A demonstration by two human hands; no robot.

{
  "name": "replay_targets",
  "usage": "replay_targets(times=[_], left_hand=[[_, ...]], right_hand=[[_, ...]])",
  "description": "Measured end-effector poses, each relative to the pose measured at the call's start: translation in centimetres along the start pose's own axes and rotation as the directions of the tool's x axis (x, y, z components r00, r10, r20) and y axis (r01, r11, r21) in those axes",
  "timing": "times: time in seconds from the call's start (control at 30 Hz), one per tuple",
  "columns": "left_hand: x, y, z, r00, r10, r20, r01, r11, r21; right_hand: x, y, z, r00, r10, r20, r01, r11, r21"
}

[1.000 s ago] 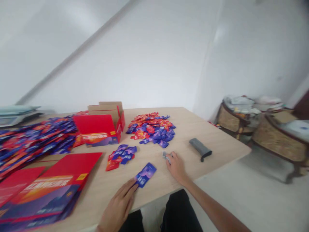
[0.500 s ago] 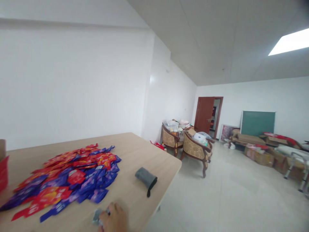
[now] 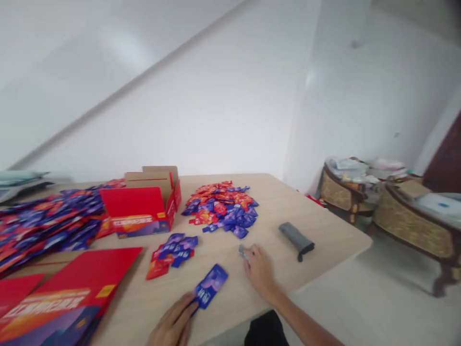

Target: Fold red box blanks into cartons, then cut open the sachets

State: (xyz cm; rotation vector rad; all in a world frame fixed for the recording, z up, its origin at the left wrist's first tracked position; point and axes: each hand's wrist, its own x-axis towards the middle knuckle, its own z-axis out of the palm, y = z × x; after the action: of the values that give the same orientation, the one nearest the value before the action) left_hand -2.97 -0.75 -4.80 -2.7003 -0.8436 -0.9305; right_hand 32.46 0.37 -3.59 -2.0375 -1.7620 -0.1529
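Note:
At the near edge of the table, my left hand [image 3: 173, 321] has its fingers closed over the lower end of a purple-blue sachet [image 3: 213, 284]; its thumb is hidden. My right hand [image 3: 260, 271] rests on the tabletop, fingers curled around a small crumpled grey thing [image 3: 241, 250] whose kind I cannot make out. Beyond the hands lies a heap of red and purple sachets [image 3: 225, 206]. A smaller group of sachets [image 3: 176, 252] is spread to the left. To the right of my right hand lies a grey fabric pouch [image 3: 293, 235] with a black end.
Red cardboard boxes [image 3: 135, 204] stand open on the table [image 3: 277, 202], with another red box [image 3: 72, 288] at near left. A large pile of sachets [image 3: 54, 218] lies behind it. Patterned armchairs [image 3: 410, 221] loaded with goods stand past the table's right edge.
The view has swung left and down, bringing the boxes, the large sachet pile and my left hand with a sachet into sight. My right hand still holds the grey thing.

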Motion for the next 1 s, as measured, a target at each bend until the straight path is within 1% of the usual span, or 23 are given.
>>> replay_targets(times=[0.1,0.17,0.23,0.33,0.4,0.53,0.63,0.7,0.8,1.0], left_hand=[[1.3,0.4,-0.1,0.998,-0.058,0.015,0.059,0.997,-0.052],[2.8,0.8,0.4,0.987,-0.16,0.026,0.162,0.986,-0.05],[4.2,1.0,0.9,0.971,-0.234,0.043,0.236,0.971,-0.04],[5.6,1.1,1.3,0.956,-0.277,0.098,0.287,0.952,-0.108],[6.0,1.0,1.4,0.955,-0.27,0.12,0.289,0.939,-0.186],[6.0,0.6,1.7,0.962,-0.244,0.121,0.27,0.906,-0.325],[5.6,0.3,2.3,0.955,-0.264,0.132,0.294,0.881,-0.371],[5.3,0.2,2.7,0.96,-0.248,0.129,0.279,0.888,-0.365],[5.1,0.1,3.1,0.973,-0.192,0.129,0.225,0.918,-0.327],[4.9,0.2,3.1,0.984,-0.135,0.12,0.161,0.958,-0.24]], right_hand=[[-0.2,0.1,-0.1,0.999,-0.041,-0.006,0.041,0.999,-0.029],[-0.4,0.1,-0.2,0.999,-0.051,-0.019,0.05,0.998,-0.039],[-0.5,0.2,-0.3,0.998,-0.053,-0.03,0.052,0.998,-0.045],[-0.5,0.3,-0.3,0.998,-0.06,-0.024,0.059,0.997,-0.05],[-0.4,0.3,-0.2,0.998,-0.062,-0.017,0.061,0.997,-0.053],[-0.5,0.3,-0.2,0.998,-0.059,-0.026,0.058,0.997,-0.047],[-0.5,0.3,-0.3,0.998,-0.057,-0.019,0.056,0.997,-0.044],[-0.5,0.2,-0.4,0.998,-0.054,-0.013,0.053,0.998,-0.046],[-0.5,0.2,-0.4,0.999,-0.04,-0.008,0.039,0.998,-0.041],[-0.6,0.2,-0.4,0.999,-0.031,-0.014,0.031,0.999,-0.015]])
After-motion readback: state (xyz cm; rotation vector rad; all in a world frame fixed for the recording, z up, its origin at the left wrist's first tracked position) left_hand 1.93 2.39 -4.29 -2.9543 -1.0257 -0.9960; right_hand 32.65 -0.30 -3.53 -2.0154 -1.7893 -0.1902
